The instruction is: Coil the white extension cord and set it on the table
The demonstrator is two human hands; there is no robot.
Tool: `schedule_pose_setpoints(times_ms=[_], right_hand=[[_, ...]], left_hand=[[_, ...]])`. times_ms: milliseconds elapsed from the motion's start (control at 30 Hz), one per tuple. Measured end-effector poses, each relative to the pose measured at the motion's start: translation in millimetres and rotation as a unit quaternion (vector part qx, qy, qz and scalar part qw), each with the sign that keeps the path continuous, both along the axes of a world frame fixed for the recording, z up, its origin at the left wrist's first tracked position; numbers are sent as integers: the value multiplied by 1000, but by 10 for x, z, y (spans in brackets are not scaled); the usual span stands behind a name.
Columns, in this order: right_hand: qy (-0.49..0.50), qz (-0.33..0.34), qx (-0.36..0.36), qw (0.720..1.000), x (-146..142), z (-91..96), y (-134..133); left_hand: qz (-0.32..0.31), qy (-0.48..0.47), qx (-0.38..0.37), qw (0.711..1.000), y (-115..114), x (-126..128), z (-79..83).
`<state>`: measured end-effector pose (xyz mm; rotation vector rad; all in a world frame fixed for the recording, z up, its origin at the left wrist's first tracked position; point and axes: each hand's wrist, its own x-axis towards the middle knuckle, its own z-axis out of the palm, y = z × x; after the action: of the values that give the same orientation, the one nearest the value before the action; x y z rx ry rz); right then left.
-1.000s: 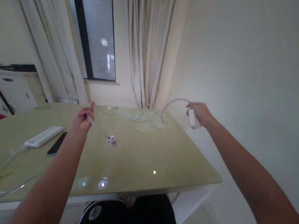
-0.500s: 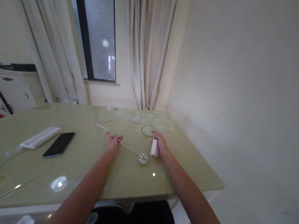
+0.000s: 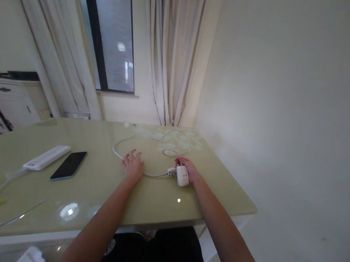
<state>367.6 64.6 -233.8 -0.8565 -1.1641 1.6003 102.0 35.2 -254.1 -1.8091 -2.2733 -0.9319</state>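
A white cable [image 3: 117, 146] loops across the glossy green table [image 3: 145, 197]. Its white plug [image 3: 171, 172] lies on the tabletop right beside a white socket block [image 3: 182, 175]. My right hand [image 3: 188, 168] grips that block from behind, fingers wrapped round it. My left hand [image 3: 132, 165] rests flat on the table with fingers spread, lying on the cable a little left of the plug.
A white power strip [image 3: 46, 157] and a black phone [image 3: 68, 165] lie on the table's left part, with thin wires near the left front edge. Curtains and a window stand behind; a wall runs along the right side. A white cabinet sits far left.
Both hands came down from the air to the table. The socket block moved in beside the plug, and my left hand let its grip on the cable flatten out.
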Motion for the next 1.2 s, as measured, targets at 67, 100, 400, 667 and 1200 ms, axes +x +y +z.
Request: schedule_pose_setpoints(times_ms=[67, 100, 400, 667, 1200], right_hand=[[12, 24, 11, 1000, -41, -28, -28], [20, 41, 9, 999, -58, -36, -47], [9, 251, -55, 966, -67, 43, -209], [163, 162, -26, 973, -14, 197, -217], [102, -302, 130, 939, 13, 703, 11]], left_hand=[[-93, 16, 45, 995, 1, 69, 21], [-142, 23, 72, 987, 2, 125, 30], [-334, 110, 189, 917, 2, 527, 134], [-233, -48, 291, 927, 0, 329, 100], [-393, -1, 88, 916, -185, 394, 93]])
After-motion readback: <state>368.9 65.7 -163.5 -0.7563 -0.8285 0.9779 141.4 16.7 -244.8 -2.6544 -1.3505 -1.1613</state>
